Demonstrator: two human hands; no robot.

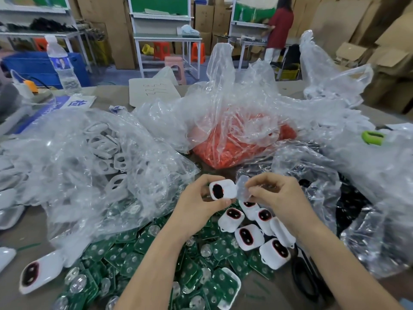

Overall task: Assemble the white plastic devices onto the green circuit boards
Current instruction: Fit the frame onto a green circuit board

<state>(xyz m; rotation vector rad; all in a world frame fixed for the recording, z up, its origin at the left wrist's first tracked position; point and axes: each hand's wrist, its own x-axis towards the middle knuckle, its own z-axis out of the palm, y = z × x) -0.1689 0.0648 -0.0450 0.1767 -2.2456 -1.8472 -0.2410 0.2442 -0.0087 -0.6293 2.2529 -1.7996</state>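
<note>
My left hand (196, 204) grips a white plastic device (223, 189) with a dark oval window facing me. Right beside it my right hand (274, 195) pinches a small translucent piece (242, 189) against the device's right edge. Below the hands lies a heap of green circuit boards (156, 260) with clear domes on them. Several white devices with red-rimmed dark windows (248, 237) lie on the boards at the right. One more white device (38, 271) sits at the lower left.
Clear plastic bags surround the work spot: one of white frames (105, 157) at left, one of orange parts (234, 144) in the middle, one of dark parts (348, 204) at right. A water bottle (62, 66) stands far left. A person (279, 25) stands at a distant bench.
</note>
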